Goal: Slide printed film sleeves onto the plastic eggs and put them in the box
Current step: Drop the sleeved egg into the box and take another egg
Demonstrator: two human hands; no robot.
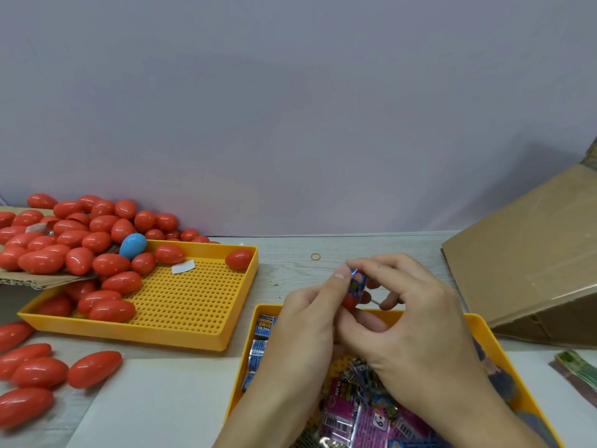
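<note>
Red egg (pixel 350 300) with blue sleeve (pixel 357 282) pinched by left hand (pixel 303 321) and right hand (pixel 403 318); cardboard box (pixel 529 253) right.

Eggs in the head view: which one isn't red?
The blue egg, lying at the back left edge of the perforated yellow tray, against the heap of red eggs. Every other bare egg in view is red.

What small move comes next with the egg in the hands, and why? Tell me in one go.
Probably push the blue printed sleeve further down the red egg. The sleeve covers only the egg's upper part, and red plastic shows bare below it. Both the left hand and the right hand pinch the pair above the yellow tray, so it is not ready for the cardboard box.
</note>
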